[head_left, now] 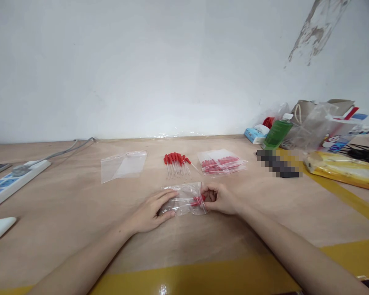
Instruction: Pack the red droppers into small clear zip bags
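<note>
A clear zip bag (184, 200) lies flat on the table between my hands, its mouth to the right. Spread over its left end, my left hand (153, 209) rests with thumb and fingers apart on the plastic. At the mouth, the fingers of my right hand (218, 198) are closed in a pinch on red-ended thin sticks (198, 200), whose red ends show inside the bag near the opening. Just beyond the bag lies a pile of similar red-ended sticks (175, 159). To its right are stacked bags filled with red-ended sticks (221, 163).
Flat unfilled clear bags (123, 166) lie at the left. A power strip (18, 180) with a cable and a white object (0, 229) sit far left. On the right are a green bottle (276, 132), a tissue pack (256, 134) and a yellow packet (341, 170).
</note>
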Action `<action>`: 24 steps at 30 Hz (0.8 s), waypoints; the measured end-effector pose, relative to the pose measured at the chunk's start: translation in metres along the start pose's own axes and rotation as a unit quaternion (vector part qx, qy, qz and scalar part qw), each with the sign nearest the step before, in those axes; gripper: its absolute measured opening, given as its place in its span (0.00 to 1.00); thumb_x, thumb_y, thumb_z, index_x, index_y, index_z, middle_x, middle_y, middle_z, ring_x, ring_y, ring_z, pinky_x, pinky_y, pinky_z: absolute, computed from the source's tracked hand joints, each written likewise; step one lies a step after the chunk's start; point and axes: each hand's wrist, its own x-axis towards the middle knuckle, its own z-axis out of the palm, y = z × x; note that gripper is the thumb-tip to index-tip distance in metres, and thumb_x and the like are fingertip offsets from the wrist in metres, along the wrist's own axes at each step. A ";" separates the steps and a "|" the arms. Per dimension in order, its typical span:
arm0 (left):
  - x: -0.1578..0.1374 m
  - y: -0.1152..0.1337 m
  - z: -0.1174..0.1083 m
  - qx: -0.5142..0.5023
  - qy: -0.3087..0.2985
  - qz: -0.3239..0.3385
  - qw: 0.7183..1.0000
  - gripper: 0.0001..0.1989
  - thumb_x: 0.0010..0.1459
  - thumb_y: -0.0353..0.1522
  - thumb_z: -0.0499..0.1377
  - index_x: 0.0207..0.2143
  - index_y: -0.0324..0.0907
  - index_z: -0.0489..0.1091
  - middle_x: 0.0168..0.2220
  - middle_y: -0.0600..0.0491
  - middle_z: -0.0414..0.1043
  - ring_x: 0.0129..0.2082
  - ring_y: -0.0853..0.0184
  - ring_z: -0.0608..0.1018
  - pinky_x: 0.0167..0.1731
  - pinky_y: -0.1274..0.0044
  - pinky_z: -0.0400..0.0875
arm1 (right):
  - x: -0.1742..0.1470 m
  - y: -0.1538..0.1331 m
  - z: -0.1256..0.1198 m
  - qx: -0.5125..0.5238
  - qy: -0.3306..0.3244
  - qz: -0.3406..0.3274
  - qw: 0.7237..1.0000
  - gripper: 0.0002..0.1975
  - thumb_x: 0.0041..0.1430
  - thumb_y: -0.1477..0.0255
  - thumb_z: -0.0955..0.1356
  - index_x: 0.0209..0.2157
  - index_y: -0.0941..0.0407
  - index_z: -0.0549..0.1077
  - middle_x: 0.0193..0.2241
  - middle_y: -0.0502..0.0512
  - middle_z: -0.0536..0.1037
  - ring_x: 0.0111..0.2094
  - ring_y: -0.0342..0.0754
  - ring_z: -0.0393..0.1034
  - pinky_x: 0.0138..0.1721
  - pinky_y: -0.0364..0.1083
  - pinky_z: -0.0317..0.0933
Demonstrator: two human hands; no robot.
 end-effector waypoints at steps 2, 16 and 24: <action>0.000 0.000 0.000 -0.004 0.003 0.003 1.000 0.24 0.60 0.39 0.51 0.57 0.47 0.54 0.57 0.50 0.57 0.56 0.60 0.61 0.54 0.65 0.58 | -0.001 0.000 0.000 0.011 -0.011 0.003 1.000 0.13 0.39 0.70 0.72 0.30 0.58 0.72 0.18 0.44 0.64 0.18 0.35 0.53 0.18 0.37 0.48; 0.000 -0.001 -0.002 -0.023 -0.001 0.008 1.000 0.24 0.58 0.40 0.54 0.56 0.48 0.56 0.57 0.51 0.58 0.56 0.59 0.61 0.54 0.65 0.58 | 0.005 -0.006 0.003 0.123 0.044 0.068 0.989 0.13 0.41 0.63 0.70 0.26 0.58 0.69 0.18 0.46 0.69 0.19 0.38 0.60 0.21 0.39 0.53; 0.000 -0.001 -0.002 -0.023 -0.010 0.003 1.000 0.25 0.58 0.40 0.53 0.57 0.48 0.54 0.56 0.51 0.58 0.56 0.60 0.61 0.54 0.66 0.58 | 0.004 -0.006 0.011 -0.033 0.015 0.031 0.999 0.14 0.48 0.67 0.65 0.14 0.57 0.63 0.14 0.45 0.62 0.18 0.37 0.53 0.19 0.38 0.46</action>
